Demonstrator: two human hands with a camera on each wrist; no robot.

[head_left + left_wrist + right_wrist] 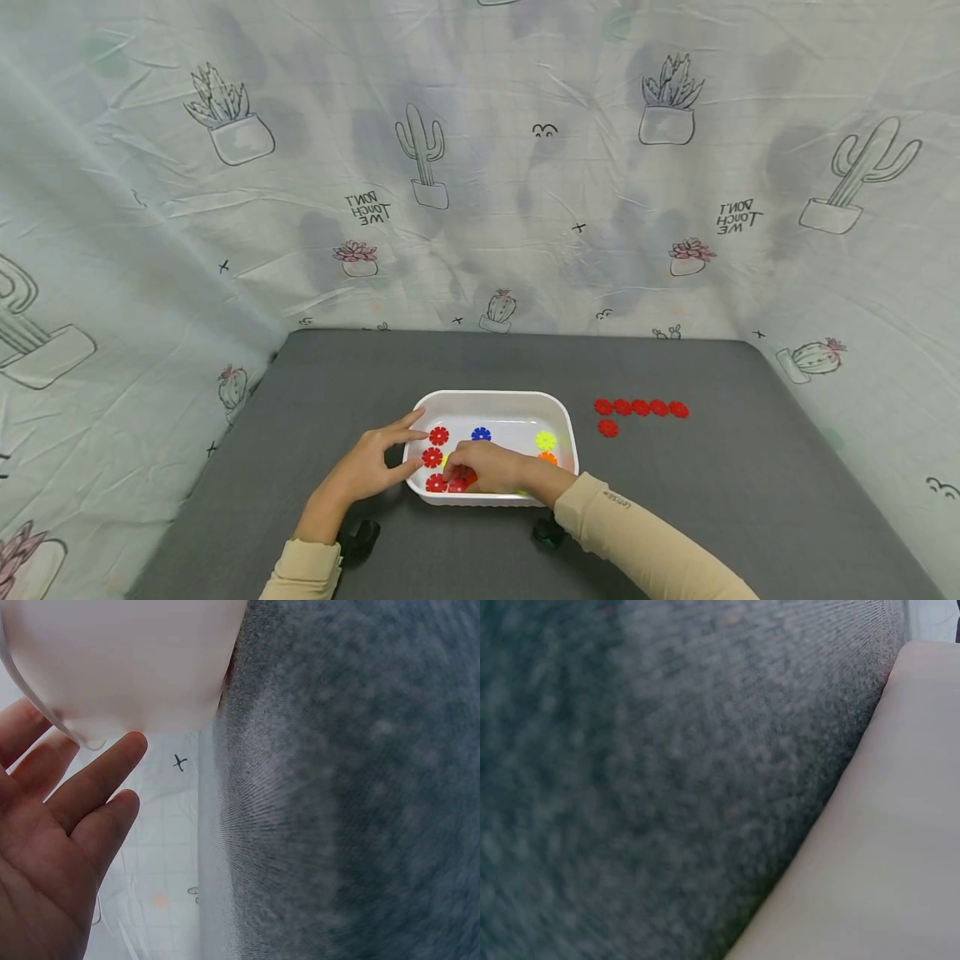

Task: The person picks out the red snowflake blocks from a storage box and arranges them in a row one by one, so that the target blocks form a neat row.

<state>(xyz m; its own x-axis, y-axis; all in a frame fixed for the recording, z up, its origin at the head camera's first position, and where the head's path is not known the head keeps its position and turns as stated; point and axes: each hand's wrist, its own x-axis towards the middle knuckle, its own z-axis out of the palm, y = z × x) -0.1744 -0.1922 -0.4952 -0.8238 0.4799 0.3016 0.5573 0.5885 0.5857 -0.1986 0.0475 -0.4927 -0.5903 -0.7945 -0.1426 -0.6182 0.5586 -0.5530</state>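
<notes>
Sleeves (645, 546): beige and rolled to the wrists, nearest the viewer; one comes from the lower right, the other from the lower left.
Patterned cloth (487, 175): pale and wrinkled, hanging behind and at both sides, printed with potted cacti, succulents and upside-down lettering.
Table (480, 362): dark gray, spreading beneath everything in front of the cloth.
White tray (502, 412): shallow, rounded at the corners, on the table between the person's arms.
Left hand (367, 462): fingers and thumb spread wide at the tray's left end, some fingertips over the rim; in the left wrist view, two fingers extend just beside the pale wall.
Right hand (487, 467): dips into the tray over its near side, fingers bent down among red discs; whether they pinch one cannot be told.
Row of red discs (641, 407): five notched discs side by side on the table, right of the tray; a sixth disc (607, 428) lies just in front of the row's left end.
Discs in the tray: red ones (432, 457) at the left, a blue one (481, 434) near the middle, a yellow one (546, 441) and an orange one (548, 457) at the right.
</notes>
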